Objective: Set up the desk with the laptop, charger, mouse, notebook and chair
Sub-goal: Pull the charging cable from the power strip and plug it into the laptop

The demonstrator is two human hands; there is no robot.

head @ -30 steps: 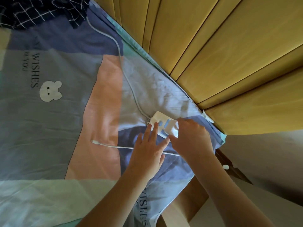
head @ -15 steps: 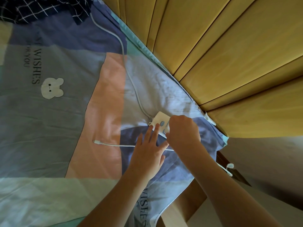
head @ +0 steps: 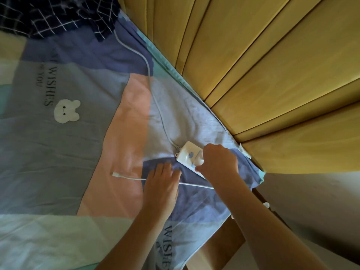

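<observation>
A white power strip (head: 187, 153) with a round button lies on the bedsheet near the wooden headboard. My right hand (head: 219, 162) is closed around a white charger plug (head: 200, 159) seated in the strip, and most of the plug is hidden by my fingers. The charger's thin white cable (head: 194, 185) runs left across the sheet, and its connector end (head: 116, 174) lies loose on the pink patch. My left hand (head: 161, 185) rests flat on the sheet on top of that cable, a short way below the strip, holding nothing.
The strip's thick white cord (head: 155, 98) runs up the patchwork sheet (head: 58, 145) toward a dark checked blanket (head: 58, 14) at the top left. Yellow wooden headboard panels (head: 263, 65) fill the right. The bed corner and a wooden frame (head: 224, 248) drop off at the lower right.
My left hand has slid back off the power strip and now lies flat below it. My right hand has stayed on the plug.
</observation>
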